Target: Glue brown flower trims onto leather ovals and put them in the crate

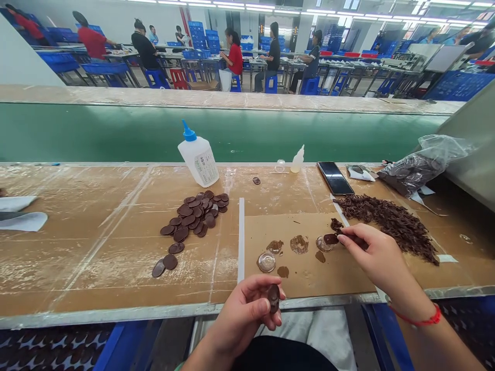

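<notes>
As the loose pile of brown discs (pixel 192 219) lay on the tan bench (pixel 96 257) left of centre, a white squeeze bottle (pixel 198 158) with a blue cap stood just behind it — its label carried small print, too tiny to read. At bottom centre, the left hand (pixel 242 319) gripped one brown disc (pixel 274 298) between thumb and fingers. To the right, a cardboard sheet (pixel 340 273) bore brown smears (pixel 299 244) and clear domes (pixel 266 262); the right hand (pixel 381 255) pinched a dark piece (pixel 330 238) just above one dome, its fingers closed. Farther right lay a heap of brown shreds (pixel 390 221), with a black phone (pixel 334 178) above it and a plastic bag (pixel 421 165) beyond. A slipping pinch could drop that piece onto the dome — and a careless wrist could scatter the shreds or drag through the smears.
</notes>
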Motion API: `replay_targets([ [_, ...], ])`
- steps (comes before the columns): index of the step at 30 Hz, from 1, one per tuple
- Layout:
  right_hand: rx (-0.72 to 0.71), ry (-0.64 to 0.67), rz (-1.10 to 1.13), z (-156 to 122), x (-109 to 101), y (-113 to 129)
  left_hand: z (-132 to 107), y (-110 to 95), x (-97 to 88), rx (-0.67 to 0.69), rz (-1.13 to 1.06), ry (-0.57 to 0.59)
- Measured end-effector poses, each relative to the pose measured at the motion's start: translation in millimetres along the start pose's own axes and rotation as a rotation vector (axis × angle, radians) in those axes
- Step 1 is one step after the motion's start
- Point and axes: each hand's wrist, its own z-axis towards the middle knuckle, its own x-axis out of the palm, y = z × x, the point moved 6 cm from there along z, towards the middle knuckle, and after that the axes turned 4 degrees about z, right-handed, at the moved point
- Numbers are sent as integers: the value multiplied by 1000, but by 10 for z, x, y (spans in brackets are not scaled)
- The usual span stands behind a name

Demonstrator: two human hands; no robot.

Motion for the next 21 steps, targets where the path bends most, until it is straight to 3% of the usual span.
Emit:
replay_targets([
  [11, -40, 2, -29, -7, 11, 18, -16, 26, -19, 12, -26, 5],
  [21, -25, -6, -78, -18, -13, 28, -19, -12, 82, 16, -52, 56],
])
